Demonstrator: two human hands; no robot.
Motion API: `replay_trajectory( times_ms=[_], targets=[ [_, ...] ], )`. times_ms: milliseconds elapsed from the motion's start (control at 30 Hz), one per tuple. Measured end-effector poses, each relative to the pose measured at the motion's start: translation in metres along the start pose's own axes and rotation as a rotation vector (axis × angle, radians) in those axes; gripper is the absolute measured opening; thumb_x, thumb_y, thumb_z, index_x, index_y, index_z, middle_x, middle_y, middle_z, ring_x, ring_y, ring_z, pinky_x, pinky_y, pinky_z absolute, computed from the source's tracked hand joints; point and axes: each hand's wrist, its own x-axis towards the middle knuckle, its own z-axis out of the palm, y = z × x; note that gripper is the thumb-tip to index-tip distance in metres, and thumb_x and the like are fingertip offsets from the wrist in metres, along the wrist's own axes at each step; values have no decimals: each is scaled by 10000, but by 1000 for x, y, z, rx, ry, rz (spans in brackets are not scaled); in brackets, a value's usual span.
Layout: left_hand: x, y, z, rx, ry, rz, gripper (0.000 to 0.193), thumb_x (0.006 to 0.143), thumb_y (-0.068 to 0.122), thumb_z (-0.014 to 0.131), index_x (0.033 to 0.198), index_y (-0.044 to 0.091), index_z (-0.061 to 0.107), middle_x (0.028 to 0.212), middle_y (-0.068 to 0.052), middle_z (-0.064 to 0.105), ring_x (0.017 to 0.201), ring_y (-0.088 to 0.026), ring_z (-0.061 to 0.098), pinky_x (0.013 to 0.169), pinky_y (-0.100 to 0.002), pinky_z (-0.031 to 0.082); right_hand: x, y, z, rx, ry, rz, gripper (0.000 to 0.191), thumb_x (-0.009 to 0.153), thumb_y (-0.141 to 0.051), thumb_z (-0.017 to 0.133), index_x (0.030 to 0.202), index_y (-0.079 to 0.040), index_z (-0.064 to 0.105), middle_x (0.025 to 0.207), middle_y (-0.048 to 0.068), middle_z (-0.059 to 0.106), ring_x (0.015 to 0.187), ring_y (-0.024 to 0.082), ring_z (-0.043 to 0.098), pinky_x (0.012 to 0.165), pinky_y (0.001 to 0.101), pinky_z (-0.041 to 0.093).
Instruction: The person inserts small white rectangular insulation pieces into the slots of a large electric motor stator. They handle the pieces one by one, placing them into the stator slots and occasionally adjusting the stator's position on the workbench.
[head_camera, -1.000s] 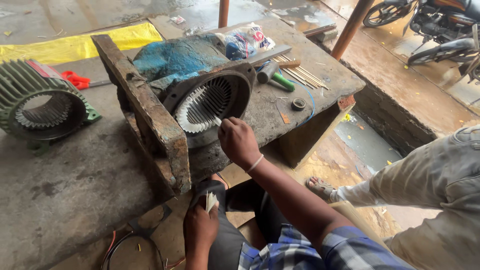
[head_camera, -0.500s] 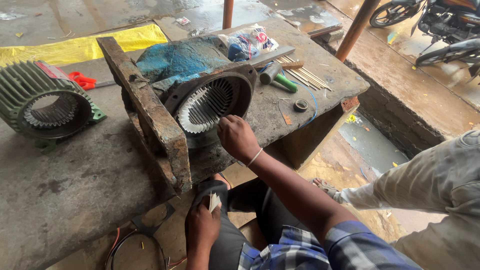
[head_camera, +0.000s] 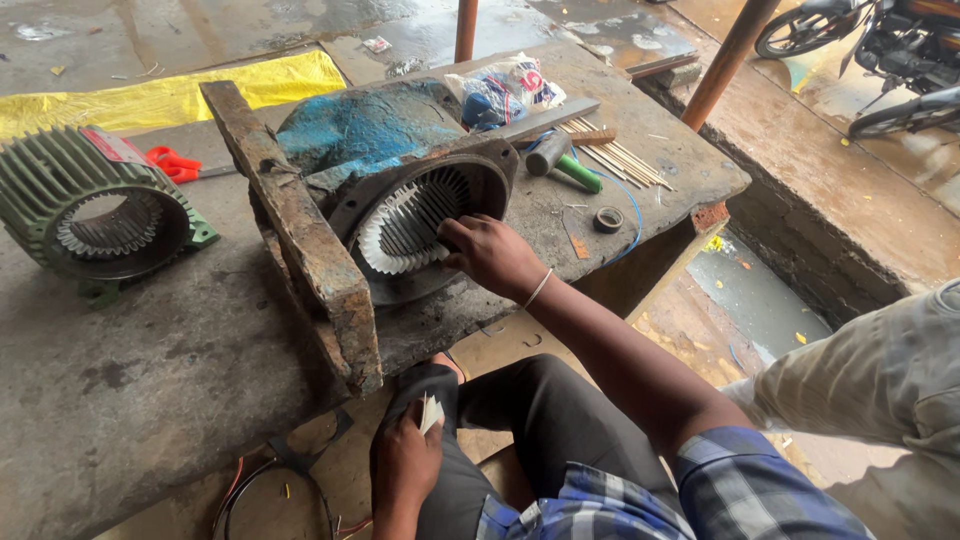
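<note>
You had your right hand (head_camera: 490, 255) at the open mouth of the blue motor housing (head_camera: 365, 135), fingers curled and pinched together on the white slot liners (head_camera: 395, 235) that ringed the stator bore, so the step in hand looked like seating insulation paper into the slots. Your left hand (head_camera: 405, 465) rested low by your knee, closed loosely on a small bundle of white paper strips (head_camera: 431, 412). Judging from how many liners already stood in place around the ring, the next move probably called for feeding a fresh strip up from the left hand and sliding it squarely into an empty slot without creasing it. The housing lay on its side on a rough grey concrete slab (head_camera: 150, 380), just beside a rusty angled bracket (head_camera: 300, 240). A green finned stator (head_camera: 95, 215) sat well apart to the left, with red-handled scissors (head_camera: 170, 162) and a yellow sheet (head_camera: 170, 95) behind it. A green-handled tool (head_camera: 565, 165), thin wooden sticks (head_camera: 620, 160), a tape roll (head_camera: 607, 219) and a plastic bag (head_camera: 505, 88) lay on the far corner. The ground around was wet, and another person's grey sleeve (head_camera: 880, 380) showed at the right.
</note>
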Motion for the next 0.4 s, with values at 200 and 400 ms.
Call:
replay_trajectory(
  times_ms=[200,400],
  targets=[
    [20,-35,36,-1351,-97,-272,334,959,191,743,1200,-39,723,812,-34,595,688,-135,501,625,-281,404,7,3,5,-39,22,11,346,836,-275,813,954,-64,566,890,119,651,923,354,666,765,474,527],
    [35,-81,63,-1572,-158,-438,367,910,53,726,1206,-77,551,914,-74,613,769,-157,578,690,-289,469,9,6,3,-44,-35,103,383,804,-312,825,925,-55,568,862,129,655,891,356,675,757,481,528]
  ],
)
